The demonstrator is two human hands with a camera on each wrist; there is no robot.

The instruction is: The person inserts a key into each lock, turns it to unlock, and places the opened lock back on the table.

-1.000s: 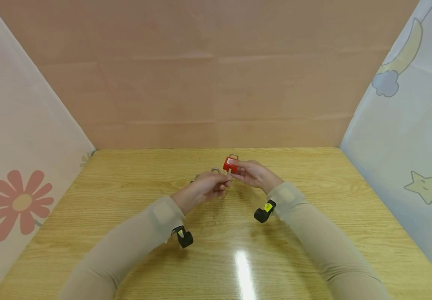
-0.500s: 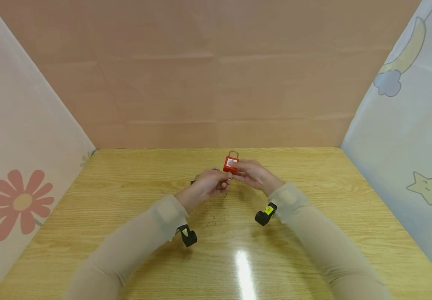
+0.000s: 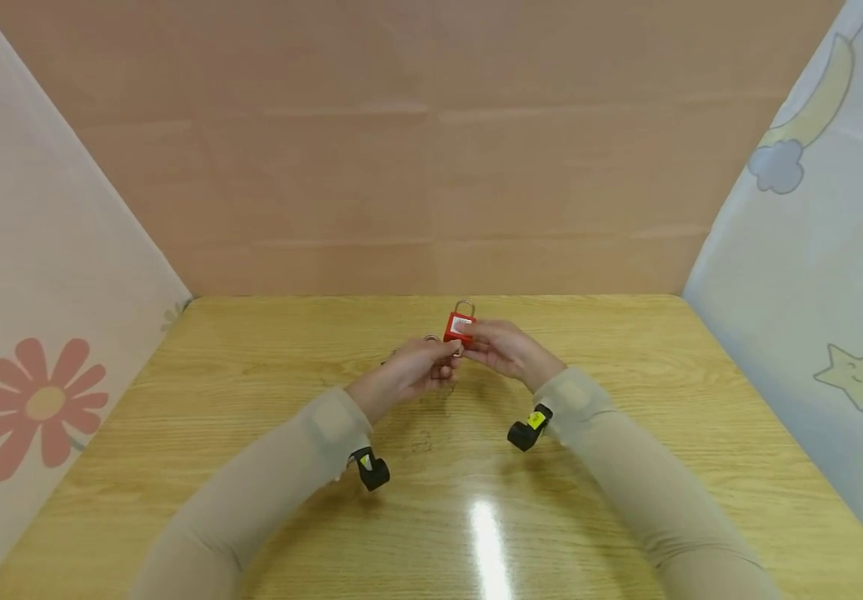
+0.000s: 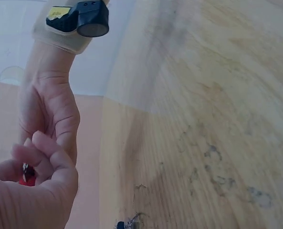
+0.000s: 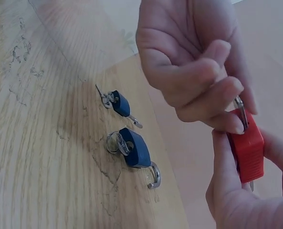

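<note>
My right hand grips a red padlock by its body, thumb across the white label. The metal shackle points away from me and stands well out of the body. My left hand pinches a key that sits in the keyhole at the padlock's bottom end. In the left wrist view, fingers hide most of the padlock. Two blue padlocks, a larger one and a smaller one, lie on the table near the hands, each with a key in it.
The wooden table ends at a plain tan backdrop. Patterned white panels stand at the left and right. Each wrist wears a small black camera, one on the left and one on the right.
The red padlock has tipped more upright, and its shackle shows longer above the body than a second ago. The left hand has turned slightly at the key; the right keeps its grip.
</note>
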